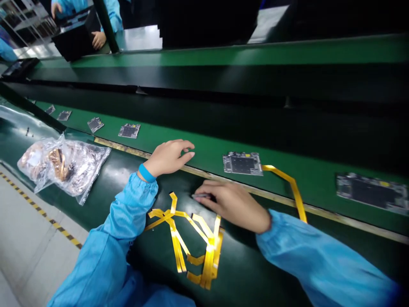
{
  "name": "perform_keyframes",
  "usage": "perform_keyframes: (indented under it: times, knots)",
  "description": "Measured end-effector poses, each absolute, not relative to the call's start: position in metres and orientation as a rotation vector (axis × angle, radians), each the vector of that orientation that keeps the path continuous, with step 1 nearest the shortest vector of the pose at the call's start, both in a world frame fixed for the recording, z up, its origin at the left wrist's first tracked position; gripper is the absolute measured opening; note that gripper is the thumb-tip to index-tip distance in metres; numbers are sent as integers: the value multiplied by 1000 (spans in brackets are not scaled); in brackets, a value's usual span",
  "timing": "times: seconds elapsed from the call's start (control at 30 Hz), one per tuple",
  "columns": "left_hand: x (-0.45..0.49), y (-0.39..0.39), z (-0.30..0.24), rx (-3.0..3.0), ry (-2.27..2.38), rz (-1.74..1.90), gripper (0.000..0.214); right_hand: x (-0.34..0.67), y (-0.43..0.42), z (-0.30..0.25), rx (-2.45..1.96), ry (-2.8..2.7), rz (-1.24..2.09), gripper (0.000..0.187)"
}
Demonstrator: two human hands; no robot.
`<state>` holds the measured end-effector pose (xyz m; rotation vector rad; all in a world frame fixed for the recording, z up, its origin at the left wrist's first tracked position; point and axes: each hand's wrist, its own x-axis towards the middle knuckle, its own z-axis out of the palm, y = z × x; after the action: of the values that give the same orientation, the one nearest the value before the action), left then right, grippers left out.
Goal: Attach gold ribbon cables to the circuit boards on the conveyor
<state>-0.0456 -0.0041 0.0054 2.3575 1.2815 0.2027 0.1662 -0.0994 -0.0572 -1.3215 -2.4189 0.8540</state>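
Observation:
My left hand (169, 157) rests at the edge of the green conveyor belt (198, 149), fingers loosely curled, holding nothing that I can see. My right hand (231, 204) lies on the dark bench and pinches a thin dark tool (201, 196), perhaps tweezers. A pile of yellow flex ribbon cables (188, 234) lies just below both hands. On the belt to the right of my hands sits a small circuit board (242, 163) with a yellow flex ribbon (292, 187) attached, trailing over the belt's edge.
More circuit boards ride the belt: one (129, 130) to the left, others farther left, one (372, 192) at the right. A clear plastic bag (64, 164) of parts lies at the left. Another person's hand (98, 39) holds a black tray across the line.

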Motion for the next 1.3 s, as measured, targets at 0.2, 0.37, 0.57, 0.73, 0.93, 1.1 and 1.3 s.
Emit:
perform_keyframes:
  times: [0.2, 0.37, 0.57, 0.73, 0.93, 1.1, 1.3]
  knots:
    - [-55, -2, 10, 2315, 1262, 324, 32, 120, -116, -58, -1433, -2548, 619, 28]
    - [-58, -1, 16, 2306, 1234, 353, 34, 110, -113, -58, -1338, -2731, 468, 29]
    - [-58, -1, 19, 2292, 1188, 371, 33, 114, -107, -57, -1315, -2636, 746, 11]
    - [-58, 1, 16, 2275, 1152, 386, 28, 125, -103, -57, -1264, -2155, 1171, 23]
    - [-63, 0, 17, 2154, 932, 404, 19, 133, -87, -45, -1293, -1485, 1104, 62]
    - [-64, -3, 21, 1940, 746, 369, 12, 132, -79, -47, -1255, -1362, 1044, 73]
    - [-62, -2, 18, 1870, 721, 340, 12, 127, -77, -54, -1217, -1317, 1027, 68]
